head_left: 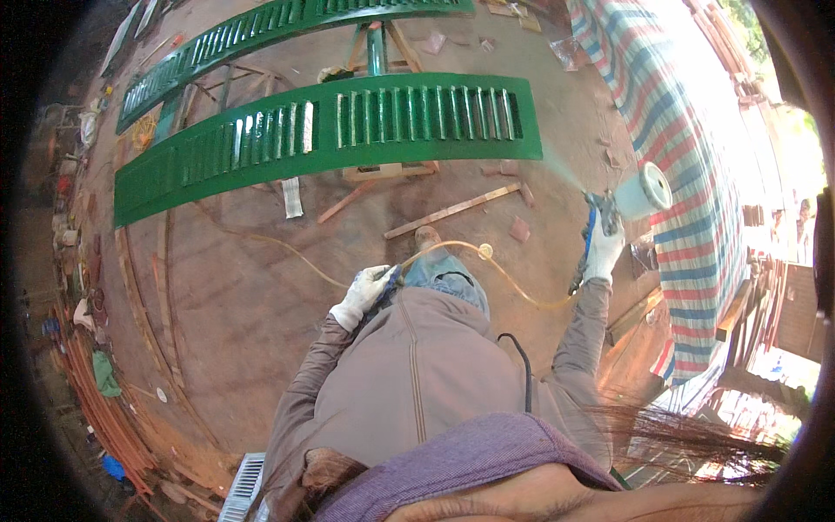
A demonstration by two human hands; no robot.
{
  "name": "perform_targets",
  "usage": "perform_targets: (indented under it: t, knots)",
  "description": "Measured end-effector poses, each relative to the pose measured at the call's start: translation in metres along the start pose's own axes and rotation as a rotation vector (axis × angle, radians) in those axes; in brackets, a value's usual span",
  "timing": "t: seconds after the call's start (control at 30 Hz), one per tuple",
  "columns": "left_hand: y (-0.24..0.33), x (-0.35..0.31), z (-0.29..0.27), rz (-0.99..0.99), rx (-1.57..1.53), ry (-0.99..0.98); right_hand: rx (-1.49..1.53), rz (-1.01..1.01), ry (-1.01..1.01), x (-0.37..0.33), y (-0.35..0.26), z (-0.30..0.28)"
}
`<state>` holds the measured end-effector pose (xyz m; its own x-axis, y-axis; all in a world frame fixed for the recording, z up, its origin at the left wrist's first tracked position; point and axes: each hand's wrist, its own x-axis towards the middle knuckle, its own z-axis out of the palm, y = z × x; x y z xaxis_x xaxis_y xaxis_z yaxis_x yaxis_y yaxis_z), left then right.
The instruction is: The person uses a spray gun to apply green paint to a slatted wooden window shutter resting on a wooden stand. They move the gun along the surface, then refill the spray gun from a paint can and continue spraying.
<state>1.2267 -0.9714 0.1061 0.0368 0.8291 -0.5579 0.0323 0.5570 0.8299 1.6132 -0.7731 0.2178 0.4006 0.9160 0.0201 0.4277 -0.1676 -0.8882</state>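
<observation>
A spray gun (600, 204) with a pale paint cup (644, 192) on it is gripped in my white-gloved right hand (604, 252), out to the right. A fine mist drifts from its nozzle toward the right end of the near green louvred panel (326, 135), whose paint looks wet and glossy. Yellowish air hose (513, 283) runs from below the gun handle across my front to my left hand (364, 296). That hand, also gloved in white, is closed around the hose beside my waist. Something dark bluish shows at its fingers, too unclear to name.
Another green louvred panel (217, 52) lies farther back, on wooden supports. Loose wood strips (452, 210) and scraps litter the brown ground. A striped tarp (687, 174) hangs along the right side. The hose (296, 252) also trails over the ground to the left.
</observation>
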Motion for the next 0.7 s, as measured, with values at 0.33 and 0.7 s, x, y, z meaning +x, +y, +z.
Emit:
perform_targets:
  t: [0.33,0.7]
  knots:
    - [-0.049,-0.041,-0.021,0.035,-0.134,0.016,0.37,-0.044,-0.169,-0.109,0.039,0.03]
    - [-0.128,-0.111,-0.08,-0.11,-0.3,0.261,0.57,0.068,-0.596,-0.179,0.023,0.093]
